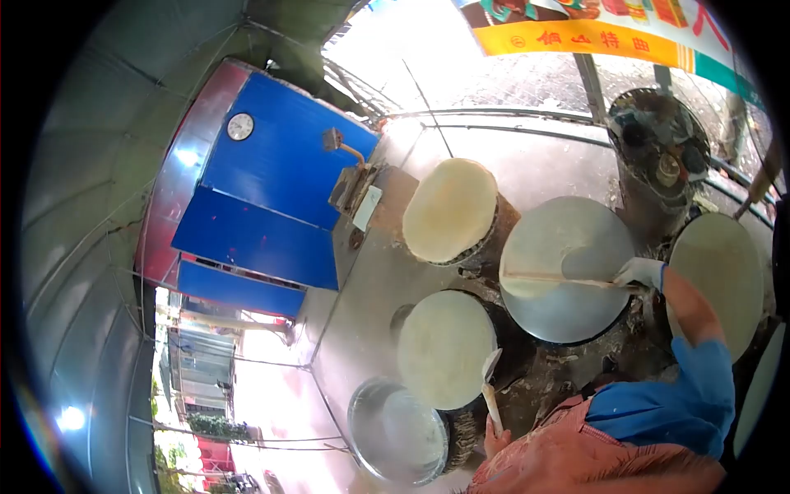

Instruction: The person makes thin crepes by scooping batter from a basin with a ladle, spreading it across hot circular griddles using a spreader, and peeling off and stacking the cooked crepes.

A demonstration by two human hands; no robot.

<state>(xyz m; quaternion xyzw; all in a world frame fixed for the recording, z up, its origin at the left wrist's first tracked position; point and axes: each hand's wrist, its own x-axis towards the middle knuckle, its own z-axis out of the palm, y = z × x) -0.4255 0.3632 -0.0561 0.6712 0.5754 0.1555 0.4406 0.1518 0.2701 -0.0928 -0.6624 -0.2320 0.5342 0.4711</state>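
Grey round griddle (568,317), blue wall panels (284,156) beyond.

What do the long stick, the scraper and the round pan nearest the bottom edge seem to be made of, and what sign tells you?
Long stick: probably wood, dull, judging by its tan colour.
Scraper: the handle looks wooden, tan and dull; the pale blade could be metal or plastic.
Round pan: most likely bare metal, shiny, since its silvery rim catches light.

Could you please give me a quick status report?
Left hand gripping spatula. Gloved right hand holding wooden stick over griddle. No obstruction visible there.
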